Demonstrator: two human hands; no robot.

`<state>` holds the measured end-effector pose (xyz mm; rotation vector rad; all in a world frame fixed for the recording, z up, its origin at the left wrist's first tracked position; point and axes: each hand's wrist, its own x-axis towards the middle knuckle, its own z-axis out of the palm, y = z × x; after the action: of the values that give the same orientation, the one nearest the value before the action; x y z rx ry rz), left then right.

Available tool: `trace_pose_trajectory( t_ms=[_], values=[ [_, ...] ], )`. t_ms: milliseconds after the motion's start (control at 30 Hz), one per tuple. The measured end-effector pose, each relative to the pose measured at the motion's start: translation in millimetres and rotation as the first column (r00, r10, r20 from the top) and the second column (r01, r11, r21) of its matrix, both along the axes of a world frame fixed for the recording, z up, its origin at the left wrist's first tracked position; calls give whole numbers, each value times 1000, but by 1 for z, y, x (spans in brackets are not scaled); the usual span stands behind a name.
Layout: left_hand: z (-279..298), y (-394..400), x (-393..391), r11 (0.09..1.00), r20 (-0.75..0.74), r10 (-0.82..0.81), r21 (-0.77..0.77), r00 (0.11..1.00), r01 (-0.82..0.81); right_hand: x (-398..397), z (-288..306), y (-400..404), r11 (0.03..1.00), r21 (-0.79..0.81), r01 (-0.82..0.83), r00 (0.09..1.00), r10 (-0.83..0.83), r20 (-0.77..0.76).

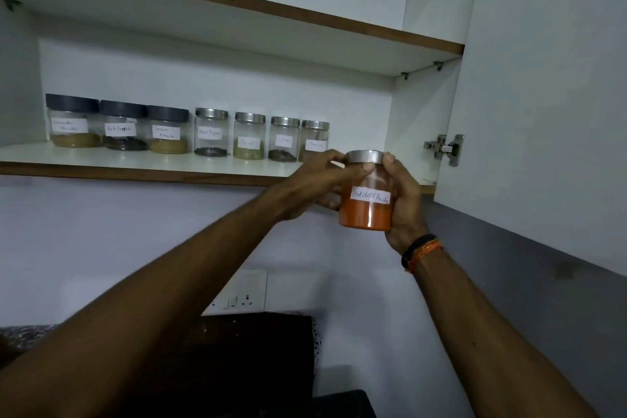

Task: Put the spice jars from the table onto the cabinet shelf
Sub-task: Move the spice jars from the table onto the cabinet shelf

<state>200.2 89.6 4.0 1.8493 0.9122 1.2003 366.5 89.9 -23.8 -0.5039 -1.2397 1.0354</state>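
Observation:
Both hands hold up a clear jar of red chilli powder (368, 209) with a silver lid and a white label, just in front of the lower cabinet shelf (135, 159) near its right end. My left hand (315, 185) grips its left side and lid. My right hand (405, 200) wraps its right side. On the shelf stands a row of several labelled spice jars: three with dark lids (122, 125) at the left, the others with silver lids (249, 141) to their right. The rightmost jar (315, 139) is partly hidden by my left hand.
The white cabinet door (543, 112) hangs open on the right, its hinge (444, 148) beside the jar. An upper shelf (237, 3) runs above. Below are a wall socket (237, 299) and a dark object (254, 349) on the counter.

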Motion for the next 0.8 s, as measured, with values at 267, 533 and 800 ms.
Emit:
trace_pose_trajectory(
  t_ms=[267, 533, 800],
  values=[
    [67, 18, 6, 994, -116, -28, 99, 993, 40, 2, 49, 20, 995, 97, 19, 996, -10, -84],
    [96, 51, 2, 979, -67, 28, 203, 997, -14, -3, 77, 55, 990, 136, 48, 993, -33, -111],
    [91, 87, -1, 959, -27, 113, 264, 993, -102, 4, 60, 106, 941, 4, 339, 940, -339, -43]
  ],
)
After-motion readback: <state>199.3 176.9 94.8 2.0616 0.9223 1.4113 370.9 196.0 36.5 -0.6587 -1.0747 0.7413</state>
